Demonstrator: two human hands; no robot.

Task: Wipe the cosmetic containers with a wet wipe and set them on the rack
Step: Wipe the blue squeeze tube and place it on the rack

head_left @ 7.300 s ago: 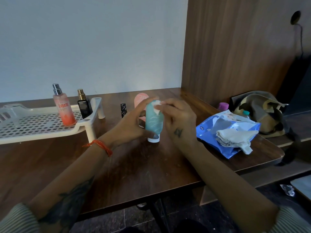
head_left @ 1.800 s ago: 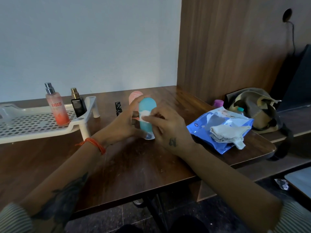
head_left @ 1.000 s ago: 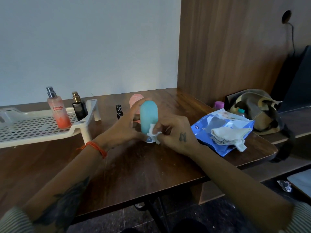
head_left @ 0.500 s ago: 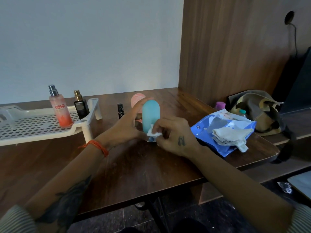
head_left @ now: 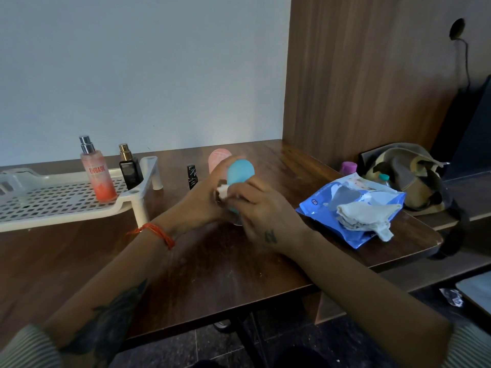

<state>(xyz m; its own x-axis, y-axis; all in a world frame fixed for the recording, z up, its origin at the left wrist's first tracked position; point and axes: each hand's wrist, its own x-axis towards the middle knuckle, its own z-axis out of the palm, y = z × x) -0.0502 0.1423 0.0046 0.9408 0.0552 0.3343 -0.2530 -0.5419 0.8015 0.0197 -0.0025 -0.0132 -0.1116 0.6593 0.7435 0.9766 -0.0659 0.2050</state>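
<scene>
Now our right hand (head_left: 261, 211) pinches the wet wipe (head_left: 222, 191) against the left side of the teal tube (head_left: 240, 174); half a second ago the wipe sat lower, by the cap. Our left hand (head_left: 210, 193) grips the tube from behind, upright at table centre. We judge the wiping nearly done. At ten o'clock the rack (head_left: 61, 200) holds two bottles; at three o'clock lies the wipe pack (head_left: 342, 200).
</scene>
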